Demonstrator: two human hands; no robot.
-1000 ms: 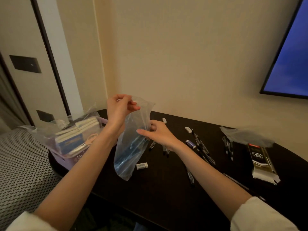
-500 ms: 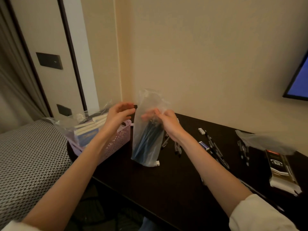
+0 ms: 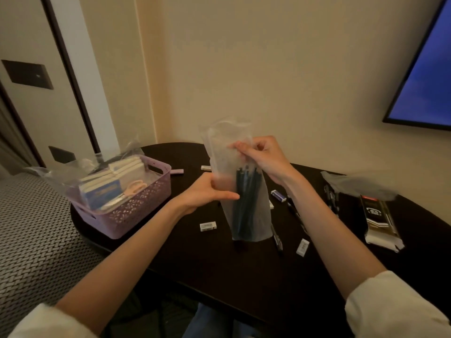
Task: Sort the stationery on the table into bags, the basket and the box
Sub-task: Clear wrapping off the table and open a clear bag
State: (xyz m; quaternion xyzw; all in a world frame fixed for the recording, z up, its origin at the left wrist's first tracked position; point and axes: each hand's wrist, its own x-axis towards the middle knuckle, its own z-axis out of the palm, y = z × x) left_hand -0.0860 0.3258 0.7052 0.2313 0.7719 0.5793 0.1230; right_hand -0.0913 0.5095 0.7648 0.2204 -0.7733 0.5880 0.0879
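A clear plastic bag [image 3: 246, 191] stands upright with its bottom on the dark tabletop [image 3: 219, 269], near the middle, and a bundle of dark pens [image 3: 245, 201] sits inside it, tips down. The left hand [image 3: 207, 191] wraps around the bag's left side at mid-height, thumb across the front, gripping the plastic. The right hand [image 3: 263, 157] is closed on the bag's upper right edge, fingers pinched at the level of the pen tops; the loose mouth of the bag rises above both hands.

To the left, a purple basket [image 3: 136, 211] at the tabletop's edge already holds notebooks [image 3: 114, 181], scissors [image 3: 136, 185] and some crumpled plastic. Unsorted things lie around the bag: 1 white eraser [image 3: 208, 226] just left of it, another [image 3: 302, 247] near and to the right, a third [image 3: 206, 167] at the far side, plus loose pens [image 3: 292, 211] to the right. Further right lie a second plastic bag [image 3: 358, 184] and a dark packet [image 3: 378, 218]. No box can be picked out for certain.

The step in hand looks like finishing the pen bag: the pens are in and the hands are settling or closing it. The next move likely calls for pressing the mouth shut while the left hand keeps the bag steady so the pens do not tip out, then setting it aside. After that, the erasers and loose pens remain to be gathered, so the sorting seems roughly half done.
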